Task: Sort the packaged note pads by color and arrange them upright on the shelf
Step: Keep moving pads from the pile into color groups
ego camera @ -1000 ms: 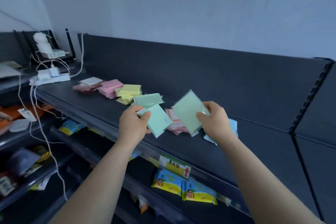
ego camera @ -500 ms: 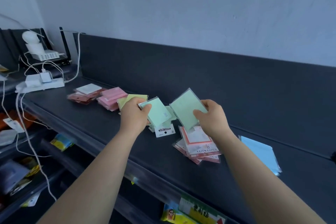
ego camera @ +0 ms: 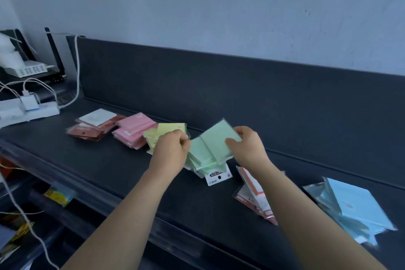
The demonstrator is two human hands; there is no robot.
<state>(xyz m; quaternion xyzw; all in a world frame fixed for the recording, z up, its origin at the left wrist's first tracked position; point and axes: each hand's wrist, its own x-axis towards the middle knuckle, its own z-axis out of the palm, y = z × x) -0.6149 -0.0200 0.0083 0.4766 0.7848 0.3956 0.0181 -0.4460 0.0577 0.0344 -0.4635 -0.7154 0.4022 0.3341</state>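
On the dark shelf (ego camera: 122, 166) lie piles of packaged note pads: red-brown with a white one on top (ego camera: 92, 126), pink (ego camera: 133, 132), yellow (ego camera: 163, 132), green (ego camera: 203, 160), orange-edged white (ego camera: 252, 190) and light blue (ego camera: 352, 208). My right hand (ego camera: 245, 147) pinches a green pad (ego camera: 219, 138) by its right edge, tilted over the green pile. My left hand (ego camera: 172, 150) grips another green pad (ego camera: 197, 149) at its left edge, right beside the first. The lower green pads are partly hidden by both hands.
A white power strip (ego camera: 28, 112) with cables and a white device (ego camera: 28, 70) sit at the shelf's left end. The shelf's dark back panel (ego camera: 241, 94) rises behind the piles. Lower shelves at left hold colourful packets (ego camera: 59, 196).
Both hands moved down and together, bringing the two green pads onto the green pile. The view shifted left and closer, so the blue pile now shows at right.
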